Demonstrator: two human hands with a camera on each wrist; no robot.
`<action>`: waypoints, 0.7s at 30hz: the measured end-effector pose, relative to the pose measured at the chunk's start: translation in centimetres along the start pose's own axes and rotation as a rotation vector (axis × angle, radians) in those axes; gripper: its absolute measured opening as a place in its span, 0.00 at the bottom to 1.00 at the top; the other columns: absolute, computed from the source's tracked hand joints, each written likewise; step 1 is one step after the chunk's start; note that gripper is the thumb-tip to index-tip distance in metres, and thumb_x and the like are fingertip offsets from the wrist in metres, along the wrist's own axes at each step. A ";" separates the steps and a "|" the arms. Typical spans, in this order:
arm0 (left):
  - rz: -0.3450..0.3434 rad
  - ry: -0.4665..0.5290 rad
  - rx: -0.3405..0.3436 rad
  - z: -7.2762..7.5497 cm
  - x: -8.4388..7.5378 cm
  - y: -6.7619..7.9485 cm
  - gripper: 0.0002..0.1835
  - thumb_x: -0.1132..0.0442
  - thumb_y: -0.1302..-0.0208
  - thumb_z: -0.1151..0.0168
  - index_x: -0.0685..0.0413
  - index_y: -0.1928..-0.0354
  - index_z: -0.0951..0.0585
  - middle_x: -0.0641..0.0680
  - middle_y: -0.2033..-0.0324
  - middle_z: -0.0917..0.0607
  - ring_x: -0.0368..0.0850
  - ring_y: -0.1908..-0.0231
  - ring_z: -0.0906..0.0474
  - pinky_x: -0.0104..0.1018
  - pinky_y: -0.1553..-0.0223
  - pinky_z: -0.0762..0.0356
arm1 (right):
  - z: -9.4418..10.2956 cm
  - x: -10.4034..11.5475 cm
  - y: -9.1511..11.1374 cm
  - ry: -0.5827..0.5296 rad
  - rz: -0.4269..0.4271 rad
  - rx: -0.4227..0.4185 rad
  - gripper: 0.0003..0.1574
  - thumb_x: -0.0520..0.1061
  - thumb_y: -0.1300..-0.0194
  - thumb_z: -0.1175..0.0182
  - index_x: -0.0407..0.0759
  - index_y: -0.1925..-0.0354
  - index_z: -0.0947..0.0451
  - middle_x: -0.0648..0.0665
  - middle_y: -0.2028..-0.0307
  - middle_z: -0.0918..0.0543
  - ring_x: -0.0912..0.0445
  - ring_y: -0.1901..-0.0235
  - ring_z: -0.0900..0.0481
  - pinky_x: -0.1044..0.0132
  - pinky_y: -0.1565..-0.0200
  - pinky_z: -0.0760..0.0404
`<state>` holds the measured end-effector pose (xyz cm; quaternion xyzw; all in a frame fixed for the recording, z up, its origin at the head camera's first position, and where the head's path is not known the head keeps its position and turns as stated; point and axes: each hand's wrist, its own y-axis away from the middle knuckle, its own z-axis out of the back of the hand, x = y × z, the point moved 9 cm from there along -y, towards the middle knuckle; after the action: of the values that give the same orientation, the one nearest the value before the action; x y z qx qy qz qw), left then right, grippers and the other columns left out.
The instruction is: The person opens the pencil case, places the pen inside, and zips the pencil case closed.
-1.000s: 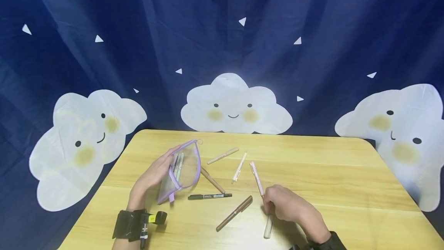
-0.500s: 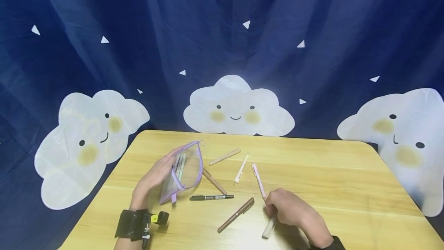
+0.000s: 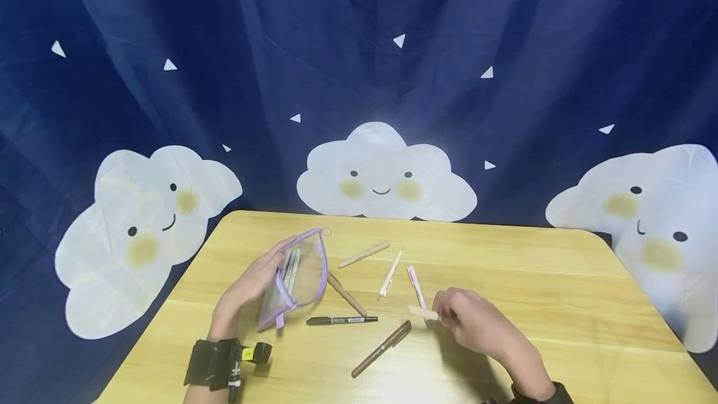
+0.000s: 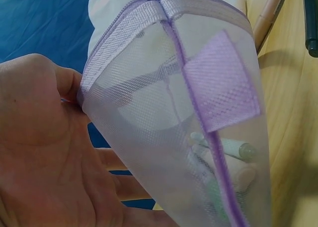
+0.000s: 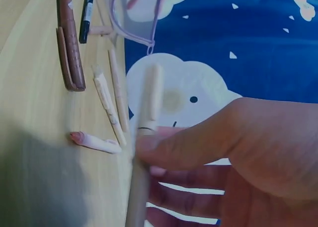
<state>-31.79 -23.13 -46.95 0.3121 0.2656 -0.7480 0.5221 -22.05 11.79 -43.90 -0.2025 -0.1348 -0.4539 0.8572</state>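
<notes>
My left hand [image 3: 252, 282] grips the rim of a see-through mesh pencil case [image 4: 144, 108] with lilac edging, its mouth spread wide. Several pale pens [image 4: 233, 165] show through the mesh. A beige capped marker [image 5: 136, 182] is pinched between the thumb and fingers of my right hand [image 3: 473, 323], lifted above the table with its cap end pointing left in the head view. Just beyond this hand lies a pale pink pen [image 3: 416, 285]. In front of the case is a black marker [image 3: 342, 320], and nearer me a brown pen [image 3: 382, 349] lies slanted.
On the wooden table [image 3: 550, 285], a tan pen [image 3: 346, 293] lies beside the case's mouth. Farther back are a beige pen [image 3: 363, 255] and a white pen [image 3: 391, 274]. A dark blue curtain [image 3: 359, 61] with clouds hangs behind the table's far edge.
My right hand has picked the beige marker up from the table, and its cap end has swung up and round to the left. My left hand still holds the case in place.
</notes>
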 end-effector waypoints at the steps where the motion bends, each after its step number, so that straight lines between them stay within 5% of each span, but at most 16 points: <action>1: 0.005 0.002 0.001 0.0 0.1 0.0 0.25 0.57 0.18 0.69 0.46 0.24 0.41 0.60 0.27 0.39 0.65 0.30 0.46 0.70 0.35 0.49 | 0.2 0.0 -0.1 0.001 0.001 -0.029 0.16 0.29 0.48 0.36 0.51 0.72 0.22 0.58 0.76 0.25 0.63 0.76 0.29 0.68 0.76 0.24; 12: -0.011 0.018 0.009 0.2 -0.2 0.2 0.25 0.58 0.18 0.68 0.50 0.24 0.41 0.60 0.27 0.40 0.64 0.30 0.48 0.69 0.34 0.50 | 0.5 -1.0 -1.3 -0.012 -0.180 -0.105 0.12 0.34 0.43 0.36 0.45 0.60 0.19 0.56 0.77 0.20 0.65 0.79 0.26 0.68 0.77 0.22; 21: -0.014 0.025 0.008 0.2 -0.2 0.4 0.25 0.58 0.18 0.68 0.51 0.24 0.40 0.61 0.27 0.39 0.65 0.30 0.48 0.70 0.34 0.50 | -0.2 -0.3 -3.6 -0.028 -0.232 -0.155 0.11 0.38 0.38 0.36 0.40 0.55 0.17 0.53 0.77 0.16 0.64 0.77 0.22 0.62 0.71 0.20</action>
<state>-31.42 -23.32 -46.71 0.3217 0.2712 -0.7486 0.5123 -25.20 10.16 -43.38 -0.2576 -0.1338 -0.5560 0.7788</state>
